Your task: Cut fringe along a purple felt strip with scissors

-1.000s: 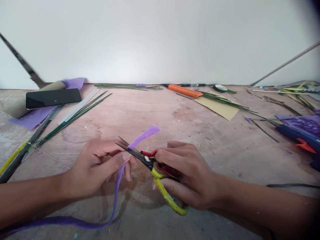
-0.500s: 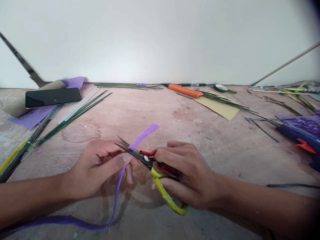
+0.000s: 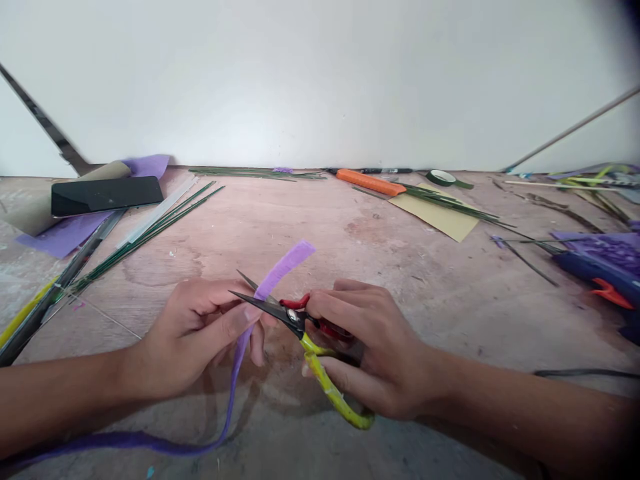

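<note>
My left hand [image 3: 200, 333] pinches a long purple strip [image 3: 286, 268] between thumb and fingers; whether it is paper or felt I cannot tell. The strip's short end sticks up past the fingers, and its long tail hangs down and trails off to the lower left. My right hand [image 3: 370, 347] is closed on scissors [image 3: 334, 392] with one yellow-wrapped handle and one red handle. The dark blades are slightly apart and lie across the strip, close to my left thumb. Part of the red handle is hidden behind my right fingers.
A phone [image 3: 107, 196] lies on purple sheets and a cardboard tube at the left, beside green wires [image 3: 150, 230]. At the back are an orange cutter [image 3: 370, 181], yellow card [image 3: 450, 223] and green tape [image 3: 441, 177]. A blue glue gun [image 3: 590, 267] sits at the right.
The free end of the purple strip has shifted slightly left and up. The hands and scissors are almost in the same place.
</note>
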`<state>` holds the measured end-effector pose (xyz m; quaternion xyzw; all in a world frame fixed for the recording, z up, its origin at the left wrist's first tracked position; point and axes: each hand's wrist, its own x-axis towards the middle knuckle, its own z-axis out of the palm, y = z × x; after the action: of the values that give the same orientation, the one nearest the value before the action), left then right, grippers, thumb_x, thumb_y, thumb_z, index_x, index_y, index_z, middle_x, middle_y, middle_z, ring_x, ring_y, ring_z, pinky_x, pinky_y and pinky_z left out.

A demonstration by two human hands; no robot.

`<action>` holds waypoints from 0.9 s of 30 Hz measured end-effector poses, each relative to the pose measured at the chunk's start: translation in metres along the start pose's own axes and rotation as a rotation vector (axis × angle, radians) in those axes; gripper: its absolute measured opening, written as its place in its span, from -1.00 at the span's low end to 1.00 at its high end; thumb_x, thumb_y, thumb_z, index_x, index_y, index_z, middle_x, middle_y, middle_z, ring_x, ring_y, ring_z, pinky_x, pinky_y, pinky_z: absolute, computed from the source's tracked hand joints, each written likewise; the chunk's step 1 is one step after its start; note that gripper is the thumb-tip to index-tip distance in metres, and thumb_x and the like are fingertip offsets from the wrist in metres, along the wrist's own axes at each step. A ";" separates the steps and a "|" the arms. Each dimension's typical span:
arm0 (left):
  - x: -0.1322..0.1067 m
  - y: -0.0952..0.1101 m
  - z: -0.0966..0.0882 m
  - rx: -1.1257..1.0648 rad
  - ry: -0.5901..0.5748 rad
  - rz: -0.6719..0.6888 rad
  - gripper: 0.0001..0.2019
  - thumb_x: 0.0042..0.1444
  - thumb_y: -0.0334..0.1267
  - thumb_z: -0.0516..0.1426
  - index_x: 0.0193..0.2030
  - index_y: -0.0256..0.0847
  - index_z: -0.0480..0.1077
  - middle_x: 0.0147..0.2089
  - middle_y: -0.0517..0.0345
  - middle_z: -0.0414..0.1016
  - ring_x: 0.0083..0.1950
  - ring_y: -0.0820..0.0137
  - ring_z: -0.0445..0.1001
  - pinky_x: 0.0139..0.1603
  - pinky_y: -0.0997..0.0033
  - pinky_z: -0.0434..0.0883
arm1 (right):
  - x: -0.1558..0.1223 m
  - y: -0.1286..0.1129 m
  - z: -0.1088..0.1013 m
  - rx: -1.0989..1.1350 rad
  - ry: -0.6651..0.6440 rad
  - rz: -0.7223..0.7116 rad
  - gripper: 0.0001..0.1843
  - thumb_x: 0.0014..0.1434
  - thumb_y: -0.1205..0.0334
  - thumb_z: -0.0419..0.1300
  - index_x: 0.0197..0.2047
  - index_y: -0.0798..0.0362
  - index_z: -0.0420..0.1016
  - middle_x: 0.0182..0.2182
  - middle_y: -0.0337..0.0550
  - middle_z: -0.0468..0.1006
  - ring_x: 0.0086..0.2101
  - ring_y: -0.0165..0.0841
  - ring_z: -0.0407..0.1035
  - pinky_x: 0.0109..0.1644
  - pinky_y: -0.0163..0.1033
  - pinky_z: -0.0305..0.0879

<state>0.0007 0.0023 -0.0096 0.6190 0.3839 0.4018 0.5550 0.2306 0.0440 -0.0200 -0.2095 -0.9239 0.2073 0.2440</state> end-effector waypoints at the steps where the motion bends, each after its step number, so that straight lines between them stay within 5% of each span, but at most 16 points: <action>1: 0.000 0.000 0.000 0.004 -0.004 0.004 -0.75 0.32 -0.27 0.07 -0.28 -0.30 0.54 -0.50 0.13 0.55 -0.64 0.60 0.32 -0.70 0.70 0.14 | 0.000 0.000 0.000 0.001 -0.005 -0.001 -0.77 0.17 0.23 0.10 -0.41 0.01 0.08 -0.56 -0.37 0.24 -0.57 -0.45 0.03 -0.39 -0.27 -0.14; 20: 0.001 0.003 -0.001 0.140 -0.017 0.032 -0.75 0.30 -0.31 0.08 -0.36 -0.30 0.51 -0.54 0.16 0.54 -0.66 0.60 0.32 -0.70 0.70 0.18 | 0.000 0.000 -0.003 0.041 -0.028 -0.023 -0.74 0.22 0.18 0.09 -0.44 0.01 0.09 -0.57 -0.36 0.22 -0.57 -0.45 0.00 -0.41 -0.26 -0.12; 27: 0.000 0.000 -0.001 0.060 -0.018 -0.052 -0.69 0.32 -0.21 0.07 -0.36 -0.32 0.52 -0.51 0.11 0.55 -0.64 0.59 0.29 -0.69 0.66 0.16 | -0.001 -0.001 -0.003 0.020 -0.012 -0.014 -0.75 0.27 0.17 0.06 -0.42 0.01 0.12 -0.57 -0.35 0.23 -0.57 -0.44 0.06 -0.39 -0.26 -0.09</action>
<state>-0.0002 0.0030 -0.0097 0.6287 0.4068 0.3699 0.5499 0.2324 0.0434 -0.0171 -0.1992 -0.9248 0.2159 0.2419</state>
